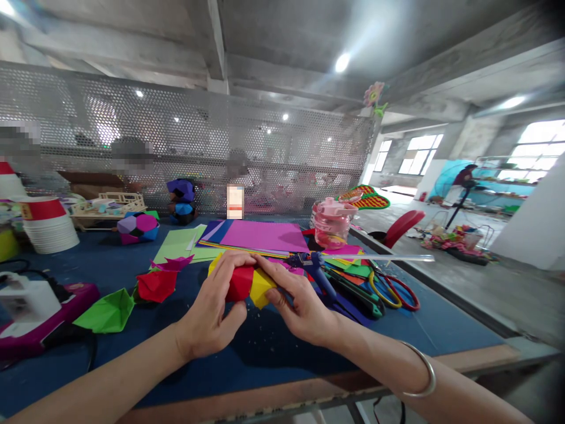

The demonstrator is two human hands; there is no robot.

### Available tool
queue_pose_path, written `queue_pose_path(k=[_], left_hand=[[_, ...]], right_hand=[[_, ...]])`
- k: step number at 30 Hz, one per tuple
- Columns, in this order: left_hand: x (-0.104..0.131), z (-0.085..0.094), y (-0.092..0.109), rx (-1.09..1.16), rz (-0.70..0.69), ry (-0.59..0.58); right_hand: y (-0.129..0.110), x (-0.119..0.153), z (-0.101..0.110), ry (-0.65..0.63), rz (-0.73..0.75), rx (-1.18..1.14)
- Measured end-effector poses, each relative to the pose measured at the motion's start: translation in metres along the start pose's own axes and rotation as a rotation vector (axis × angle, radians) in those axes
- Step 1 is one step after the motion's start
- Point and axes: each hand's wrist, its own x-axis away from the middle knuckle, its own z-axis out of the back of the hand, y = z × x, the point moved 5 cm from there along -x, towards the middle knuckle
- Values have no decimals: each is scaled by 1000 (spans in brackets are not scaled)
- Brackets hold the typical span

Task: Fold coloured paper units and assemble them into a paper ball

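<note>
Both hands hold a red and yellow folded paper piece (241, 284) above the blue table (212, 380). My left hand (216, 309) curves round its left side, thumb below the red part. My right hand (302, 300) grips the yellow part on the right, its fingers over the top. Just beyond my right hand lies a blue glue gun (320, 274) with a long clear stick. To the left rest a red paper piece (156, 286) and a green one (112, 311). The underside of the held piece is hidden.
Scissors (402, 292) and a green cutter (359, 292) lie at the right. Behind are purple sheets (265, 235), a pink jug (331, 222) and a multicoloured paper ball (139, 227). A power strip (66, 312) and paper cups (49, 227) stand left.
</note>
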Motion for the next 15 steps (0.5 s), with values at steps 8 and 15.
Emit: queue_pose_path(k=[8, 15], left_hand=[[1, 0, 2, -4, 18, 28], [-2, -1, 3, 39, 99, 61]], right_hand=[[0, -1, 0, 26, 33, 48], [-1, -2, 2, 77, 14, 76]])
